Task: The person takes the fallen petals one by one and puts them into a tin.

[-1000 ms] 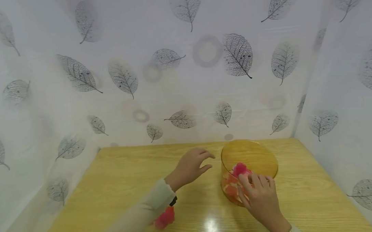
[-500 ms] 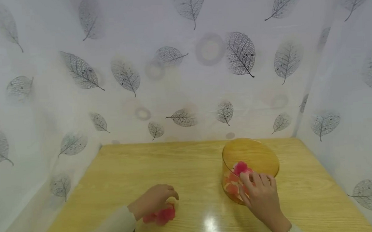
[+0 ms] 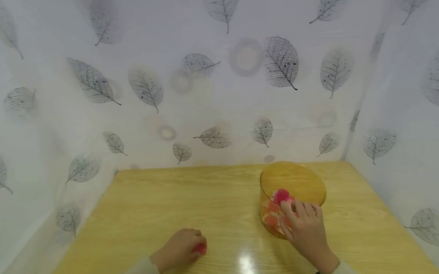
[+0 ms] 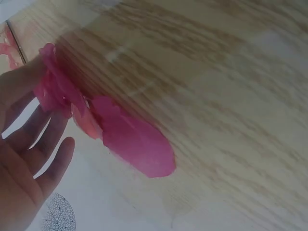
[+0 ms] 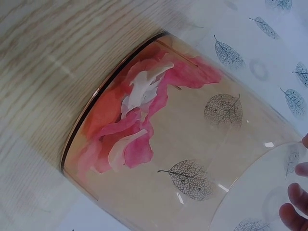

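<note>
My left hand (image 3: 181, 249) is down at the table's near part, its thumb and fingers closed around pink artificial petals (image 4: 132, 142), most of which the hand hides in the head view. In the left wrist view a broad petal sticks out beyond the fingertips, close above the wood. To the right stands an amber see-through glass vase (image 3: 317, 188) with an open top. Pink, coral and white petals (image 5: 137, 113) lie at its bottom. My right hand (image 3: 307, 232) grips the near rim of this vase with bent fingers; only a few fingertips (image 5: 294, 219) show in the right wrist view.
The light wood table (image 3: 152, 200) spreads left of the vase and between the two hands. White leaf-printed sheets (image 3: 204, 109) enclose it at the back and both sides. A bright light reflection lies near the table's front.
My left hand has come from beside the vase down and left to the petals on the table, and its fingers have closed on them. The right hand has stayed at the rim.
</note>
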### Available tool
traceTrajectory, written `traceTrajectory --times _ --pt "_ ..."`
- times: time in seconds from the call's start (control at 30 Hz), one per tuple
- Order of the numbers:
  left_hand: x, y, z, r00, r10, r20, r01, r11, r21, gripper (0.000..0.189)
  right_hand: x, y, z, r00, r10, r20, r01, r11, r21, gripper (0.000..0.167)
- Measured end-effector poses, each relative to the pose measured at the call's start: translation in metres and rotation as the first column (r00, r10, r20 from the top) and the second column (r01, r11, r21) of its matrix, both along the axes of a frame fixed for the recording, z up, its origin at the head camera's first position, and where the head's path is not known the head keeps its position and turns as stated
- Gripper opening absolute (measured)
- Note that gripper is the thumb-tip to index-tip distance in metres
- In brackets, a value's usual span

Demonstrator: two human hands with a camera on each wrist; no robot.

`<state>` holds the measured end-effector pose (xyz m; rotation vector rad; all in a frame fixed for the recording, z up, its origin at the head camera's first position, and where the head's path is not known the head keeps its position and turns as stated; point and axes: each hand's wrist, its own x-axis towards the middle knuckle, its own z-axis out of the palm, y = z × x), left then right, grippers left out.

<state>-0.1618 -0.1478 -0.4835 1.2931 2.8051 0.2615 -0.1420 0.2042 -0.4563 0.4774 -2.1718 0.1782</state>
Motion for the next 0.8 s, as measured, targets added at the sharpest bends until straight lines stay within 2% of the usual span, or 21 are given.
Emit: traceTrajectory --times 0.33,0.43,0.53,0.67,0.8 --pt "-0.008 0.007 0.008 0.998 0.055 -0.039 -0.053 0.997 0.051 0.004 -0.002 -0.002 0.002 0.997 0.027 -0.068 -0.028 1.0 -0.014 0.04" --pt "-0.014 0.014 0.017 0.994 0.049 -0.095 -0.038 0.993 0.107 0.006 -0.002 -0.002 0.001 0.997 0.028 -0.067 -0.029 1.0 -0.012 0.04" --pt "-0.025 0.03 0.035 0.982 0.025 -0.188 0.009 0.984 0.18 0.007 -0.001 -0.001 0.0 0.998 0.025 -0.06 -0.026 1.0 -0.013 0.041" --pt "-0.042 0.066 0.073 0.952 0.009 -0.307 0.076 0.962 0.263 0.006 -0.001 -0.001 0.001 0.998 0.022 -0.062 -0.023 1.0 -0.013 0.04" --pt "-0.056 0.108 0.106 0.933 -0.001 -0.361 0.122 0.942 0.311 0.009 -0.001 -0.001 0.0 0.998 0.024 -0.063 -0.025 1.0 -0.013 0.039"
